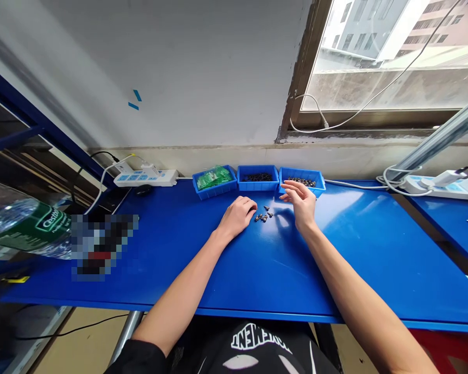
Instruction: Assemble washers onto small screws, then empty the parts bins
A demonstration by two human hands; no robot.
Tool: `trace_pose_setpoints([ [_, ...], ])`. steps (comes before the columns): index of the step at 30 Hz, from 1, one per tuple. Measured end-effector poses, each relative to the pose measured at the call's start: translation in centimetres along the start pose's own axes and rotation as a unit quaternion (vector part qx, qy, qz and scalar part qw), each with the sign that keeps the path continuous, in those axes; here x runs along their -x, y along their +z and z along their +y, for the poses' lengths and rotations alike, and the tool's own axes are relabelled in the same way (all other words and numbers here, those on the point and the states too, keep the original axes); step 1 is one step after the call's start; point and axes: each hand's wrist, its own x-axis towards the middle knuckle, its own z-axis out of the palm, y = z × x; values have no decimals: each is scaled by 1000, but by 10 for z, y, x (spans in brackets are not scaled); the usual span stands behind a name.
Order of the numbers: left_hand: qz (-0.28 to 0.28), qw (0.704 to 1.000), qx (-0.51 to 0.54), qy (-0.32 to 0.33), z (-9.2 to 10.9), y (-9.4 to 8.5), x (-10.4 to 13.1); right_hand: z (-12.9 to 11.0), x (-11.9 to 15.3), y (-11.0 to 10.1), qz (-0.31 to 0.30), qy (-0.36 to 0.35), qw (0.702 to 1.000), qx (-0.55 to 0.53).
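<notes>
On the blue table, several small dark metal screw-like parts (262, 217) lie in a loose group between my two hands. My left hand (238, 214) rests at the left edge of this group, its fingers curled inward and the tips hidden from me. My right hand (302, 205) hovers over the table in front of the right blue bin (312, 191), fingers apart, with nothing visible in them. That bin holds many small metal pieces (306, 182). Dark screws (258, 177) fill part of the middle blue bin (253, 185). Green plastic packets (214, 177) sit in the left blue bin (217, 192).
A white power strip (146, 178) lies at the back left, and another (444, 186) at the back right behind a metal post (439, 135). A large bottle (31, 223) with a green label is at the left. Cables run along the wall.
</notes>
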Motion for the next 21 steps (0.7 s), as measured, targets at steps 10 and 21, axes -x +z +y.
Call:
trace_pose_setpoints([
  [10,86,984,153,-41,9,-3,-2,-7,11,8,-158,10,987,35],
  [21,70,939,324,-93,6,-7,-5,-13,14,7,-278,80,957,-26],
])
